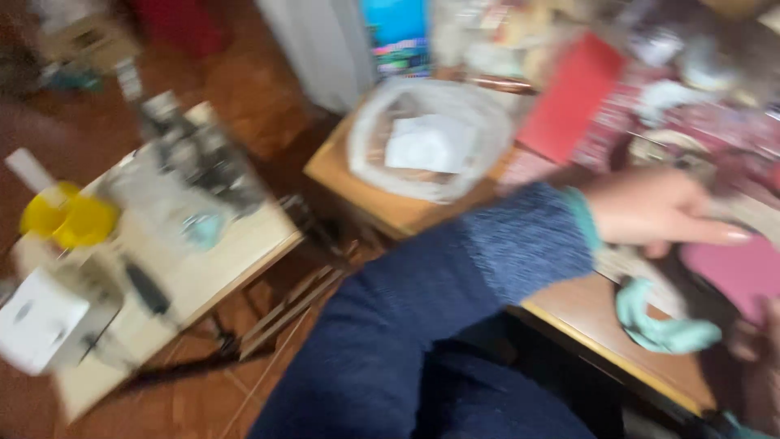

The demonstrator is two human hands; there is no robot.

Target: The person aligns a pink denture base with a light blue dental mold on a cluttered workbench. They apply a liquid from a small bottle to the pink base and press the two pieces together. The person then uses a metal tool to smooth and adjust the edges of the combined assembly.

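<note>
The view is heavily blurred. My left hand (658,213) reaches across to the right on a dark blue sleeve with a teal cuff. Its fingers are stretched out flat, and nothing shows in them. It hovers over a wooden table (585,313), just above a pink sheet (735,272). A crumpled teal cloth (662,325) lies on the table below the hand. My right hand (757,345) is only a blurred patch at the frame's right edge, and its grip is unreadable.
A white plastic bag (431,138) sits on a small wooden stand. A red flat box (573,93) leans behind it. To the left, a pale table (203,268) carries a yellow object (69,219), a white box (36,321) and dark clutter. The floor is reddish tile.
</note>
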